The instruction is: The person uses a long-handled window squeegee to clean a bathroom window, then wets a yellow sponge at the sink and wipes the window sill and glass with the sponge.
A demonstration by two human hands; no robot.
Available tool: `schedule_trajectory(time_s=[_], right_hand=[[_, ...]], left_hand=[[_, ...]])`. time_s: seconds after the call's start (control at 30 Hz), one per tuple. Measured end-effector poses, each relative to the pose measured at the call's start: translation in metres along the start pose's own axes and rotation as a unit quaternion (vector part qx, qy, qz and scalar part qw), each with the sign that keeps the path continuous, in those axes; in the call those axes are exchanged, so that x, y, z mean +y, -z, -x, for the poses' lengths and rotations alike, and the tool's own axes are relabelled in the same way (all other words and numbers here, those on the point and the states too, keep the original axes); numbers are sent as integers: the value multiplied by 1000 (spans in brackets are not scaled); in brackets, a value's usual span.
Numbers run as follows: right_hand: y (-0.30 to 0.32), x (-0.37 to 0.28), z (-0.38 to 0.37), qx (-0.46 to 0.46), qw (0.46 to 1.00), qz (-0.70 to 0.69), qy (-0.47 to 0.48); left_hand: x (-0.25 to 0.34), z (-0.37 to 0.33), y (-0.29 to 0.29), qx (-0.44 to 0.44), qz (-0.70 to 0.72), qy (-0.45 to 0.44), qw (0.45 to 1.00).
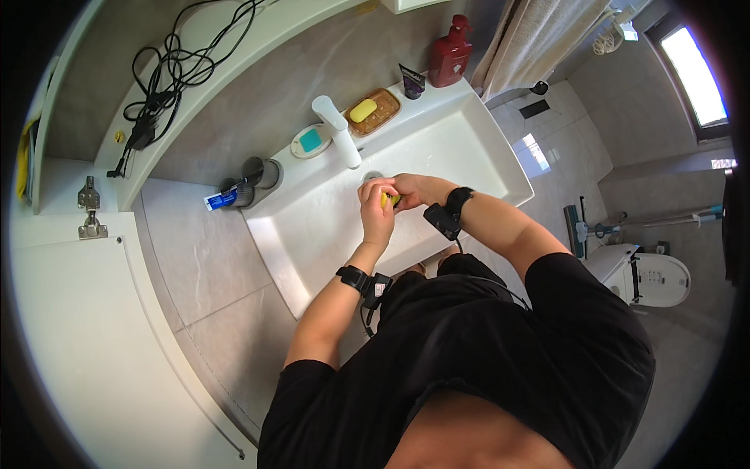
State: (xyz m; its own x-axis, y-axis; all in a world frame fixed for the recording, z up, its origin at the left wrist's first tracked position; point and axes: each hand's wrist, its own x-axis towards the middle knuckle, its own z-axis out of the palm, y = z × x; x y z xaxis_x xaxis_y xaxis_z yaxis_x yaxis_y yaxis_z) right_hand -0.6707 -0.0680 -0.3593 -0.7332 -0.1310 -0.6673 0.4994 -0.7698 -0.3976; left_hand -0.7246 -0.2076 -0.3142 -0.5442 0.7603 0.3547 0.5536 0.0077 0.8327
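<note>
Over the white sink basin (316, 211), my two hands meet close below the faucet (337, 131). My left hand (375, 205) is closed around a small yellow object with dark patches (387, 200). From the other side my right hand (411, 191) also closes on it, its fingers pressed against my left hand. Most of the object is hidden by the fingers, so I cannot tell its kind. On the sink's back ledge, a yellow bar of soap (362, 110) lies in a brown dish (383, 119). A teal block (311, 141) sits on a white dish (298, 149).
A red pump bottle (451, 53) and a dark tube (412, 81) stand at the ledge's far right. Dark cups (269, 173) and a blue tube (222, 199) are at its left end. Tangled black cables (168, 86) lie on a shelf. A toilet (617, 270) stands at right.
</note>
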Motion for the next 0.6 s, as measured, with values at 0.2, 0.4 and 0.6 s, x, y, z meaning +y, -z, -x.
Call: schedule_trajectory(time_s=[0.2,0.4,0.6], right_hand=[[-19,-37,19,-26,991,131,-26],[-20,-48,-3,-74,928,348,-114],[-2,-15,-30,42,784,600,-156]], left_hand=[[3,-7,16,-68,-96,-199,973],[-23,-1,19,-229,-148,-351,896],[-54,34,-13,-347,-212,-331,852]])
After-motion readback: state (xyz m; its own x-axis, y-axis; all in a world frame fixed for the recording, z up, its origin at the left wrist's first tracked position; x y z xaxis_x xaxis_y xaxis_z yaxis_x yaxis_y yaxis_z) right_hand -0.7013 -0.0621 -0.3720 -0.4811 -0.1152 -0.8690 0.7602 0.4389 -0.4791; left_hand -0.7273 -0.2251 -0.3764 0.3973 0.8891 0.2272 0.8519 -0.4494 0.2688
